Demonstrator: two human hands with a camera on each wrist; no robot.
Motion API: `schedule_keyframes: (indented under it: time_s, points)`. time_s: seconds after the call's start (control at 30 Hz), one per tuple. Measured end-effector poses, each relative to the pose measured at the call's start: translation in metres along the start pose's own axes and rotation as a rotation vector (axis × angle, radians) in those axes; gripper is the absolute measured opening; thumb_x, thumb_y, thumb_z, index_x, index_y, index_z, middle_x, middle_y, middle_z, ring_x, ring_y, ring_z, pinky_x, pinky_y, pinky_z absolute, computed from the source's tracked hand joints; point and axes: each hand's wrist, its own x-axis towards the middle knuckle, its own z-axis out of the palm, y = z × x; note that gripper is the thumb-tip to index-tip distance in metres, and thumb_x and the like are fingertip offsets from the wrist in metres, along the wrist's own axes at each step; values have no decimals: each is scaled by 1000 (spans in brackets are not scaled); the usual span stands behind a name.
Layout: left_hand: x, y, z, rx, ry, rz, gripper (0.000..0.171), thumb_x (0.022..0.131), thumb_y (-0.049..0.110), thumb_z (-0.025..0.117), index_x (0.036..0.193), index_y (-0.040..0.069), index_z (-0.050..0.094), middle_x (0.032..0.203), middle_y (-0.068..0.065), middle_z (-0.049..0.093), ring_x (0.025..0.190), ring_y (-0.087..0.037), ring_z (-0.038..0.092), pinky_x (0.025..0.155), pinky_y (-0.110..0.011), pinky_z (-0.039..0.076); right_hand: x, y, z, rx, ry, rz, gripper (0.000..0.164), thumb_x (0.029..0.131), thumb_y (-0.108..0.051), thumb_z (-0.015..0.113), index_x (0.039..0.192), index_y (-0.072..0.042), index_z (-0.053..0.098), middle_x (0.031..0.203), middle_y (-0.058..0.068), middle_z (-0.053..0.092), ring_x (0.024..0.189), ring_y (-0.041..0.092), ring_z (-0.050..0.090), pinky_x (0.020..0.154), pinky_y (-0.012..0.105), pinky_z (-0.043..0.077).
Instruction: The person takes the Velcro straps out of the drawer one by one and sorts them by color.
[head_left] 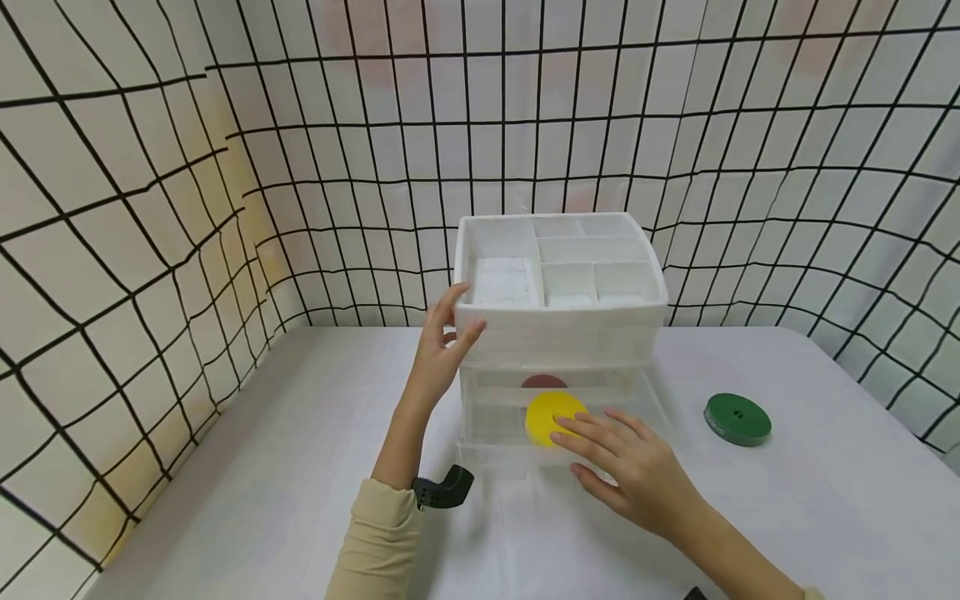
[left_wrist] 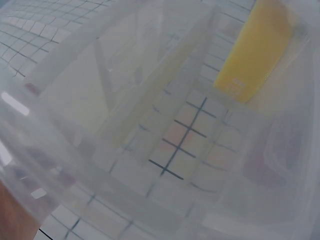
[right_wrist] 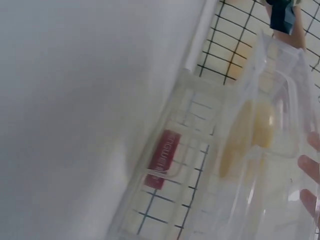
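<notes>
A white plastic drawer organizer (head_left: 555, 337) with a divided top stands mid-table. My left hand (head_left: 438, 346) grips its upper left corner, thumb on the front and a finger at the rim. In the clear lower drawer (head_left: 487, 408) a round yellow roll (head_left: 551, 417) stands upright, with a dark red disc (head_left: 545, 381) partly hidden behind it. My right hand (head_left: 633, 467) is at the drawer's front, fingers spread and fairly straight, the fingertips overlapping the yellow roll. Through clear plastic, the left wrist view shows the yellow roll (left_wrist: 255, 52); the right wrist view shows a red lettered edge (right_wrist: 163, 159).
A flat green roll (head_left: 738, 419) with a small centre hole lies on the white table (head_left: 247, 467), right of the organizer. White walls with a black grid (head_left: 360, 167) enclose the table at the back and sides. A dark band (head_left: 444, 487) is on the left wrist.
</notes>
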Motion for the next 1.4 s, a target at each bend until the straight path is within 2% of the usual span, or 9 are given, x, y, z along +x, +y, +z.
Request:
schedule_keyframes:
  time_s: [0.17,0.33,0.4,0.6,0.8,0.9,1.1,1.27,1.4]
  points:
    - [-1,0,0,-9,-6,-1,51,89,31,57,135,34,36,119,-8,39,96,-16,41,85,-36,43,9,10,-3,12,-69,62,37,96,-39,38,116,-18,62,112,-1,64,99,16,60,103,25,33]
    - [0,0,0,-12,-5,3,50,89,31,58,135,33,37,119,-8,39,97,-16,43,85,-34,44,22,25,-7,35,-194,102,34,85,-27,62,117,-19,60,116,-3,63,105,15,58,90,37,44]
    - [0,0,0,-8,-6,4,50,89,31,57,134,35,37,120,-8,39,97,-16,42,85,-33,43,27,30,-8,58,-262,125,40,79,-22,68,118,-21,60,118,-3,62,106,16,58,88,39,46]
    - [-4,-1,-1,-8,1,-4,50,89,30,58,134,35,37,119,-7,39,97,-16,42,86,-37,43,40,40,-3,204,-528,256,38,83,-29,65,120,-23,59,120,-4,61,109,18,58,89,38,48]
    - [-3,0,-1,-16,2,15,50,89,29,58,135,32,37,117,-9,39,97,-18,43,86,-42,44,46,47,2,361,-746,423,47,83,-36,63,127,-23,54,130,4,54,118,28,51,95,49,42]
    - [-1,0,1,-16,0,25,50,89,28,58,134,33,37,118,-8,39,97,-17,43,85,-41,44,47,50,5,406,-788,439,52,81,-35,65,129,-23,51,136,3,48,124,29,45,98,51,38]
    - [2,1,2,-1,3,24,51,89,30,58,134,34,37,112,-8,40,97,-16,43,85,-37,44,49,55,8,472,-808,380,53,83,-26,65,132,-21,48,144,-1,38,131,27,36,102,50,34]
    - [0,2,3,-9,-7,16,51,89,31,58,135,32,37,112,-8,40,96,-17,43,85,-39,45,47,54,11,504,-851,421,40,87,-27,60,126,-22,55,141,2,42,129,31,39,101,51,34]
    - [0,2,3,-13,3,17,50,89,29,58,134,32,38,112,-8,41,96,-17,44,84,-40,45,45,52,12,480,-874,464,41,84,-35,63,122,-22,58,135,4,48,123,31,44,100,51,35]
